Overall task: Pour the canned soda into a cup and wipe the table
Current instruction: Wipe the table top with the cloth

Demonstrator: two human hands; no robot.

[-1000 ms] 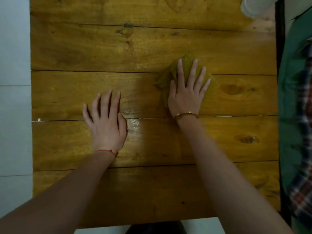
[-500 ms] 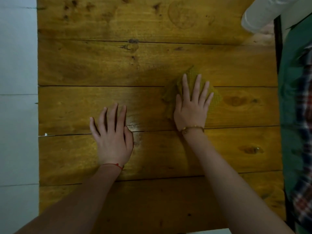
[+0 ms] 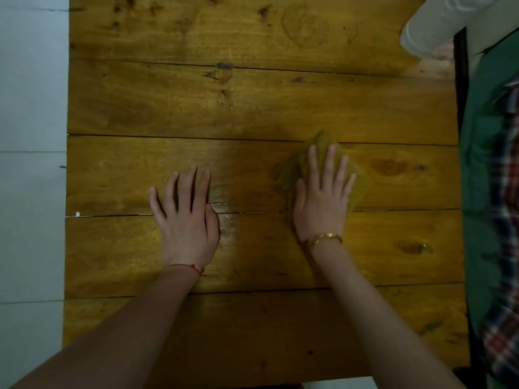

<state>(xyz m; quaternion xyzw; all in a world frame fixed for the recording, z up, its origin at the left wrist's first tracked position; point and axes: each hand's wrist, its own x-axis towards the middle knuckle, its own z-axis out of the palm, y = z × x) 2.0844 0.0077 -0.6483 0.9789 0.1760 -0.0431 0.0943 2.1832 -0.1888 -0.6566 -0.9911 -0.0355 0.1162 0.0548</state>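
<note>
A yellow-green cloth (image 3: 286, 172) lies on the wooden plank table (image 3: 224, 108), right of centre. My right hand (image 3: 323, 197) presses flat on the cloth with straight, spread fingers and covers most of it. My left hand (image 3: 185, 217) rests flat on the bare wood to the left, fingers straight, holding nothing. A white cup (image 3: 432, 21) shows at the table's far right corner, cut off by the frame edge. No soda can is in view.
A shiny wet-looking patch (image 3: 227, 220) sits on the wood between my hands. Green and plaid fabric (image 3: 494, 192) hangs along the table's right edge. Pale floor tiles (image 3: 31, 136) lie to the left.
The view has tilted so hands and table sit lower in the frame and more of the cup shows. My right hand has slid the cloth slightly towards me; the left hand stays flat.
</note>
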